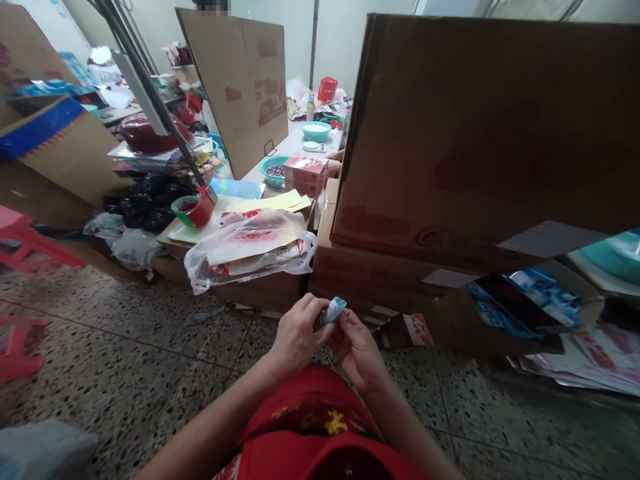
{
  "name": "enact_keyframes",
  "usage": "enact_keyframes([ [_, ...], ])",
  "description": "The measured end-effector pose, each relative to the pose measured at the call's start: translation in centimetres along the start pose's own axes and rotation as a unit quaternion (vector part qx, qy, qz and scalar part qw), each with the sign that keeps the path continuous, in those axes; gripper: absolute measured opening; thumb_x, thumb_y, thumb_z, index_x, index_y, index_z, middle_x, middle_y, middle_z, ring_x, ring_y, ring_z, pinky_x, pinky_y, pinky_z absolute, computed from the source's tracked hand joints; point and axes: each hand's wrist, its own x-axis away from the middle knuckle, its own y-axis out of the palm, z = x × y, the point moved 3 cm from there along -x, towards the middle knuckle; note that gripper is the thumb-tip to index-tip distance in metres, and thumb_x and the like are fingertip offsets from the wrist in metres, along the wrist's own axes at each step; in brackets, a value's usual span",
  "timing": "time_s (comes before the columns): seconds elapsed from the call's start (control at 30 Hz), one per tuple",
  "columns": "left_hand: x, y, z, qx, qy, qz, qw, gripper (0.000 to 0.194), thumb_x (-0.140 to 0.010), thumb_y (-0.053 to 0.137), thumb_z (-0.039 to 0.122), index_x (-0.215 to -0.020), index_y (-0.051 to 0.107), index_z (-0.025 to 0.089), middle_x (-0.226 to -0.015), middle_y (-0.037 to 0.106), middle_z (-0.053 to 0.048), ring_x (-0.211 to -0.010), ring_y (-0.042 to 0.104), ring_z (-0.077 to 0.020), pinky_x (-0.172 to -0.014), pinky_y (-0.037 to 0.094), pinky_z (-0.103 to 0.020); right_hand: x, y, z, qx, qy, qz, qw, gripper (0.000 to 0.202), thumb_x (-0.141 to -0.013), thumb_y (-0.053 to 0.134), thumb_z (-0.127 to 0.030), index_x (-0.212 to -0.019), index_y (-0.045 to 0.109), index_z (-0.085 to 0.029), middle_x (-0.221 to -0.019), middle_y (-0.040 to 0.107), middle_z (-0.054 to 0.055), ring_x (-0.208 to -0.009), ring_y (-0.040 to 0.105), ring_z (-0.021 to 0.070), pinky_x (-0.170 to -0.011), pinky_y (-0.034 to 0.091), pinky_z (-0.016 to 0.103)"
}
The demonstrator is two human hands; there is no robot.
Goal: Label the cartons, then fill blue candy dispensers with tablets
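Note:
A small rolled-up piece of light blue and white material [335, 309], teal at its top end, is held up in front of my body. My left hand [299, 335] pinches it from the left, fingers bent over its side. The fingers of my right hand [361, 350] are closed on it from the right and below. Its lower part is hidden behind my fingers, and I cannot tell what it is. Just beyond my hands, a clear plastic bag [200, 267] with printed sheets lies on a box top.
Large cardboard boxes [450, 147] are stacked ahead on the right. A box of blue packets [550, 293] stands lower right. Rolls of tape [203, 207], a pink carton [306, 175] and teal bowls [316, 131] sit ahead. A pink stool [25, 240] is left. Another person's hand [334, 165] shows behind the carton.

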Motion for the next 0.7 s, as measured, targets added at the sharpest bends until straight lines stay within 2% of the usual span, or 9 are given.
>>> enact_keyframes([
  [0.1,-0.3,-0.2,-0.2,0.132,-0.058,-0.038,0.989,0.019,-0.079,0.058,0.023,-0.095,0.065,0.019,-0.088,0.060,-0.003,-0.081,0.056,-0.0144,-0.073,0.044,-0.026,-0.1,-0.5,-0.4,0.034,-0.028,0.001,0.999,0.027,-0.068,0.076,-0.040,-0.088,0.066,-0.023,-0.088,0.067,-0.001,-0.079,0.059,0.0129,-0.067,0.049,0.024],
  [0.17,-0.4,0.0,-0.3,0.264,-0.102,-0.075,0.956,0.023,-0.079,0.059,0.029,-0.098,0.065,0.017,-0.092,0.064,-0.005,-0.085,0.058,-0.0158,-0.077,0.046,-0.027,-0.1,-0.9,-0.6,0.057,-0.047,0.010,0.997,0.029,-0.072,0.072,-0.044,-0.092,0.066,-0.024,-0.093,0.067,0.000,-0.083,0.059,0.0140,-0.069,0.049,0.025],
  [0.23,-0.4,0.3,-0.4,0.357,-0.132,-0.087,0.921,0.029,-0.076,0.064,0.032,-0.099,0.064,0.015,-0.091,0.065,-0.006,-0.083,0.059,-0.0163,-0.075,0.047,-0.027,-0.1,-1.1,-0.7,0.065,-0.050,0.008,0.997,0.033,-0.072,0.071,-0.045,-0.097,0.066,-0.025,-0.095,0.067,0.000,-0.084,0.059,0.0146,-0.071,0.049,0.027],
  [0.37,-0.2,1.1,-0.8,0.416,-0.173,-0.085,0.889,0.032,-0.069,0.071,0.036,-0.090,0.064,0.012,-0.080,0.064,-0.004,-0.070,0.057,-0.0126,-0.064,0.046,-0.024,0.0,-1.0,-0.6,0.047,-0.032,-0.034,0.998,0.038,-0.068,0.075,-0.042,-0.100,0.066,-0.024,-0.089,0.069,0.000,-0.079,0.060,0.0161,-0.072,0.050,0.031],
  [0.53,0.2,2.3,-1.0,0.501,-0.236,-0.126,0.823,0.038,-0.069,0.071,0.040,-0.091,0.066,0.010,-0.075,0.064,-0.004,-0.062,0.054,-0.0095,-0.059,0.042,-0.021,0.1,-1.5,-0.6,0.033,-0.012,-0.042,0.999,0.035,-0.068,0.076,-0.037,-0.098,0.067,-0.023,-0.088,0.068,0.000,-0.072,0.059,0.0141,-0.069,0.051,0.030],
  [0.6,0.4,2.6,-0.9,0.498,-0.233,-0.103,0.829,0.039,-0.069,0.071,0.042,-0.092,0.064,0.011,-0.075,0.063,-0.003,-0.063,0.054,-0.0095,-0.059,0.042,-0.021,0.2,-1.8,-0.5,0.037,-0.013,-0.028,0.999,0.031,-0.067,0.077,-0.036,-0.094,0.067,-0.022,-0.084,0.068,-0.001,-0.070,0.058,0.0130,-0.067,0.051,0.028],
  [0.7,0.5,2.9,-0.6,0.463,-0.205,-0.072,0.859,0.039,-0.065,0.075,0.038,-0.092,0.059,0.014,-0.081,0.063,-0.002,-0.070,0.056,-0.0108,-0.062,0.045,-0.022,0.3,-2.0,-0.5,0.039,-0.024,0.009,0.999,0.028,-0.065,0.079,-0.034,-0.087,0.068,-0.021,-0.080,0.067,-0.002,-0.070,0.058,0.0119,-0.066,0.049,0.025],
])
